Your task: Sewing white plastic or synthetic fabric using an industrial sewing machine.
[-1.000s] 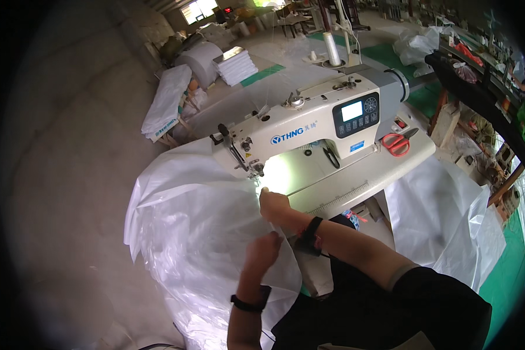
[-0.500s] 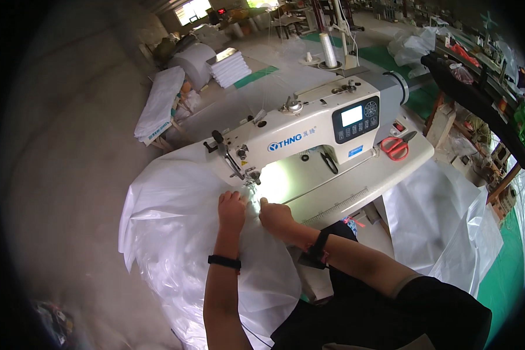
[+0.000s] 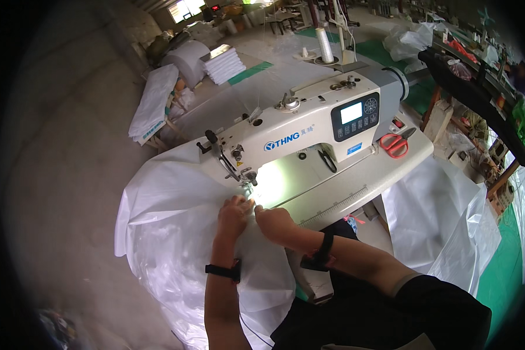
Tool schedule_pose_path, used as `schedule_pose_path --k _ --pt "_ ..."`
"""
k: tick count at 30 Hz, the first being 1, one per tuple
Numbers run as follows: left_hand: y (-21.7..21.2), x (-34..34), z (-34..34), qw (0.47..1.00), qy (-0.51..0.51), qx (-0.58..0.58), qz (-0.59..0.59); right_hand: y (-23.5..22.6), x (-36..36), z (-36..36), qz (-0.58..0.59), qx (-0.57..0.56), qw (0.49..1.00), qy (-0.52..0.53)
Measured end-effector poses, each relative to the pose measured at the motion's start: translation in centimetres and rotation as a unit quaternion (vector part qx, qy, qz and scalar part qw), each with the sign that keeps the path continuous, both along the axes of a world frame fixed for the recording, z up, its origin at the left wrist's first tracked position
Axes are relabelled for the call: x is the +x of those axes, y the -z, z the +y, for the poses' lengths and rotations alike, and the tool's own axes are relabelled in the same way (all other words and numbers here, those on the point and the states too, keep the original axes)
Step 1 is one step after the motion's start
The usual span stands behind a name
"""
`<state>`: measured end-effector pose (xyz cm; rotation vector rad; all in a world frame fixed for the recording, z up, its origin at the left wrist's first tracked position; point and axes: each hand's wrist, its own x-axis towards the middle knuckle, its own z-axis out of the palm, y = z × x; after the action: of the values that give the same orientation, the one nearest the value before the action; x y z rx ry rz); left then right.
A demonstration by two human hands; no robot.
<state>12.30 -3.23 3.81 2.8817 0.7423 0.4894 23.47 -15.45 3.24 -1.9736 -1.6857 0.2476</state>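
Note:
A white sewing machine [image 3: 300, 125] stands before me, its lamp lighting the plate beside the needle and presser foot [image 3: 249, 178]. Thin, glossy white plastic sheet [image 3: 163, 224] spreads under the needle end and drapes down to the left. Just in front of the presser foot, my left hand [image 3: 233, 218] has its fingers bent and closed on the sheet. My right hand [image 3: 277, 226] is beside it, closed in a pinch at the sheet's edge; the fingertips are partly hidden. Both hands are close together but apart from the needle.
Red-handled scissors [image 3: 395, 145] and black thread snips [image 3: 328, 158] lie on the machine bed. A thread cone [image 3: 325, 46] stands behind. More white sheet [image 3: 443, 216] hangs at the right. Stacked white sheets [image 3: 224, 65] and a large roll [image 3: 188, 61] sit at the far left.
My left hand has shifted slightly down and its fingers have drawn in toward my right hand. My right hand has moved slightly left. The view has also shifted a little.

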Motion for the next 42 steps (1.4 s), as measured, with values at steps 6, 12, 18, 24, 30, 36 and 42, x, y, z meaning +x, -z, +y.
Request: schedule_pose_path --k 6,12,18,24,30,36,42 --pt "0.0 -0.1 0.0 1.000 0.003 0.010 0.020 -0.6 2.1 1.1 0.036 -0.013 0.999 -0.021" --pt "0.6 -0.3 1.1 0.996 -0.023 -0.081 -0.033 0.3 1.7 2.9 0.038 -0.028 0.994 0.094" --pt "-0.3 0.5 0.4 0.998 -0.027 -0.062 0.019 0.6 0.6 3.4 0.000 0.004 0.994 0.110" --pt "-0.3 1.0 -0.9 0.997 -0.064 -0.002 0.051 -1.1 0.0 1.8 0.009 0.004 0.997 0.077" --pt "-0.4 -0.4 -1.1 0.999 -0.011 0.012 0.029 0.3 0.6 1.4 -0.087 -0.033 0.996 -0.008" --pt "-2.3 -4.2 -1.6 0.999 -0.037 0.021 0.025 0.3 -0.3 1.7 -0.096 -0.064 0.993 0.008" --pt "-3.5 -6.8 0.0 0.991 -0.083 0.081 0.064 0.3 0.3 2.6 -0.083 -0.050 0.995 0.000"
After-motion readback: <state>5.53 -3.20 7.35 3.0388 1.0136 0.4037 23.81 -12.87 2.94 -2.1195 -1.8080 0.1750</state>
